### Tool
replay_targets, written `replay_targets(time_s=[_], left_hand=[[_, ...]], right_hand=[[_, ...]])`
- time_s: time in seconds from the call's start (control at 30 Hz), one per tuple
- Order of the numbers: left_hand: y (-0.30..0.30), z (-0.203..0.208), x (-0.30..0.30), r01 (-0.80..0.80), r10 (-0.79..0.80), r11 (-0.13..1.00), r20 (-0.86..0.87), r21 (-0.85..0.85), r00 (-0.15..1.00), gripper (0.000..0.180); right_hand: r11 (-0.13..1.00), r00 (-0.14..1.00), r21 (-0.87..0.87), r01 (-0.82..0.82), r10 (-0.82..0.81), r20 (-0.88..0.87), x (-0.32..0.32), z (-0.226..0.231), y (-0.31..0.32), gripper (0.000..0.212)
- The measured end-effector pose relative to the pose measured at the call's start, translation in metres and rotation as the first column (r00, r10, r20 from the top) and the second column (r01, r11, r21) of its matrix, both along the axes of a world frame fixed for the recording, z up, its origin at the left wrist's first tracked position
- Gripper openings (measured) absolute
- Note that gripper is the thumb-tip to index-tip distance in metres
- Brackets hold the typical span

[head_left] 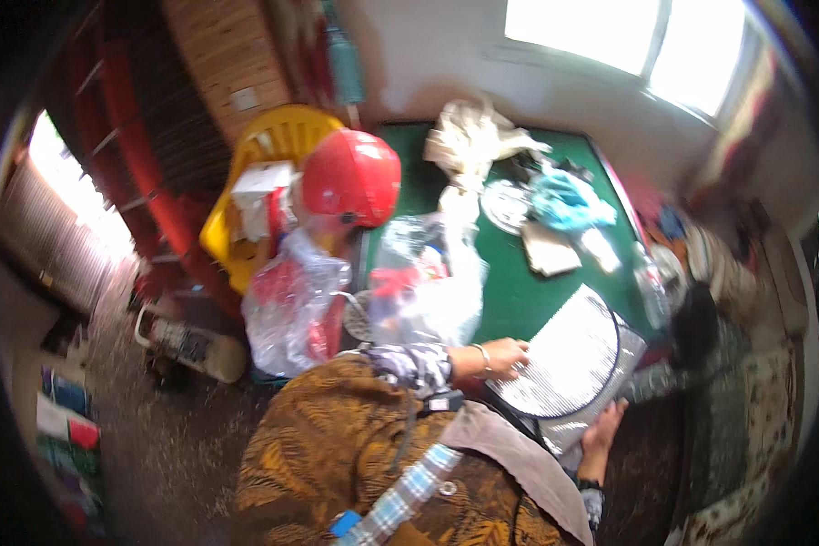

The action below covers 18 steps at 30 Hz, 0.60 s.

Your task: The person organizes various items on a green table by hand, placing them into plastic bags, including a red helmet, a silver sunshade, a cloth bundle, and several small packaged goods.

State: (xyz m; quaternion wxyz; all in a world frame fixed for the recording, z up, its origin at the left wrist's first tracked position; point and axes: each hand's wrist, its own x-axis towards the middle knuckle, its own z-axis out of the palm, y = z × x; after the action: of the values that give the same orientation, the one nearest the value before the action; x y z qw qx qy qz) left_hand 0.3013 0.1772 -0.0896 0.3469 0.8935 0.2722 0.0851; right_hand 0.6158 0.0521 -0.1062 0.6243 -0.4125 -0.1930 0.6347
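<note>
A silver foil-lined insulated bag [560, 357] with a rounded, dark-edged flap lies tilted over the near edge of the green-topped table [510, 287]. My left hand [503, 357], a bangle at its wrist, has its fingers curled at the flap's left edge. Lower down, my right hand [602, 432] grips the bag's right side near its bottom, some of its fingers hidden behind the foil. To the left of the bag stands a clear plastic bag [432, 296] with pink and white contents.
A red helmet [355, 177] and a white box [259, 191] rest by a yellow chair [287, 127]. Farther back on the table are a cream cloth bundle [469, 141], a blue plastic bag [564, 196] and a clear bottle [652, 296]. Another plastic bag [291, 305] hangs at the left.
</note>
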Motion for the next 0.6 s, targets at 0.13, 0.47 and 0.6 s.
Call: replay_targets(time_s=[0.13,0.47,0.6], left_hand=[[-0.01,0.008,0.003,-0.056,0.056,0.998,-0.001,-0.037,0.998,0.037],[-0.038,0.148,-0.091,-0.37,0.373,0.917,0.637,-0.146,0.674,0.024],[-0.031,0.159,-0.189,-0.903,0.575,0.414,0.737,0.112,0.355,0.033]], right_hand=[[0.999,0.876,-0.025,-0.026,0.035,0.48,-0.005,0.027,0.01,0.051],[0.955,0.739,0.286,0.076,-0.247,0.627,0.008,0.145,0.063,0.056],[0.895,0.176,0.433,-0.105,-0.412,0.894,0.007,0.181,0.07,0.07]])
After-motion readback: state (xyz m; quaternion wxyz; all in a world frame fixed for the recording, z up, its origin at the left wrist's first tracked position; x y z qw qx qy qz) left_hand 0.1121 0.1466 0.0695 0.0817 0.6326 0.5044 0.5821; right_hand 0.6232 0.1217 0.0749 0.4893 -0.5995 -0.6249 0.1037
